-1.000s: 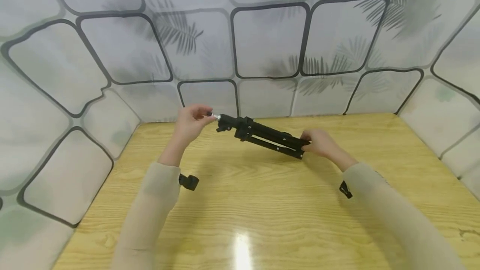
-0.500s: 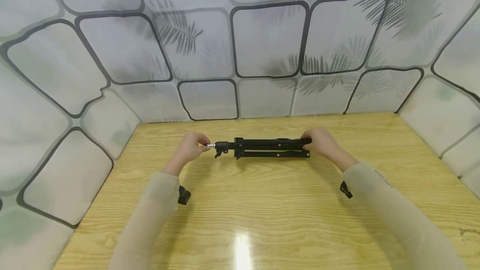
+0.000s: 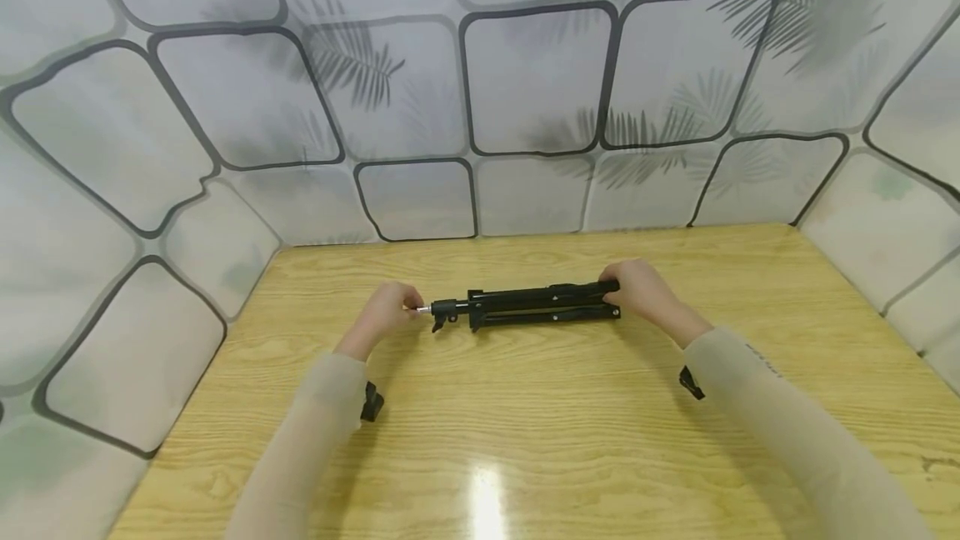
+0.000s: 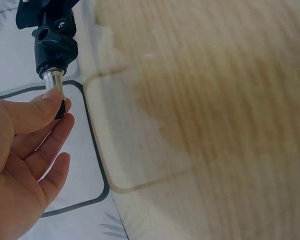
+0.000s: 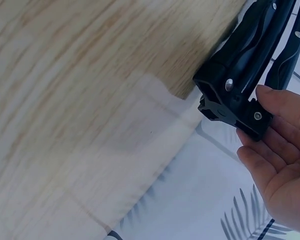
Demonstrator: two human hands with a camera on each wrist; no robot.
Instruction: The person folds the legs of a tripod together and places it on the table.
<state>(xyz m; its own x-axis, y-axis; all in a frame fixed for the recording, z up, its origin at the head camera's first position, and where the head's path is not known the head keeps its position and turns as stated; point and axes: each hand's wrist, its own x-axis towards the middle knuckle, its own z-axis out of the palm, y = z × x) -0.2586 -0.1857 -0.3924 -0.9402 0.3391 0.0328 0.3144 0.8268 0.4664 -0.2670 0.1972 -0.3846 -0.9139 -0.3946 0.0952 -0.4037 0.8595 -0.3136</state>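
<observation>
A folded black tripod stand (image 3: 525, 301) lies lengthwise between the two hands, near the middle of the wooden table. Its silver tip, with a dark end, is pinched between thumb and fingers of my left hand (image 3: 386, 311); the left wrist view shows the metal stud (image 4: 54, 80) below the black collar (image 4: 55, 50). At the other end, my right hand (image 3: 637, 290) grips the ends of the folded legs. In the right wrist view the thumb and fingers hold one black leg end (image 5: 255, 117). Whether the stand touches the table, I cannot tell.
The wooden table (image 3: 480, 407) spreads out in front of and around the stand. Patterned cloth walls (image 3: 540, 82) enclose it at the back and both sides. Small black wrist mounts (image 3: 372, 402) hang below the sleeves.
The stand's left end has come down and nearer with my left hand, so the stand has gone from slanted to nearly level. My right hand has stayed almost in place.
</observation>
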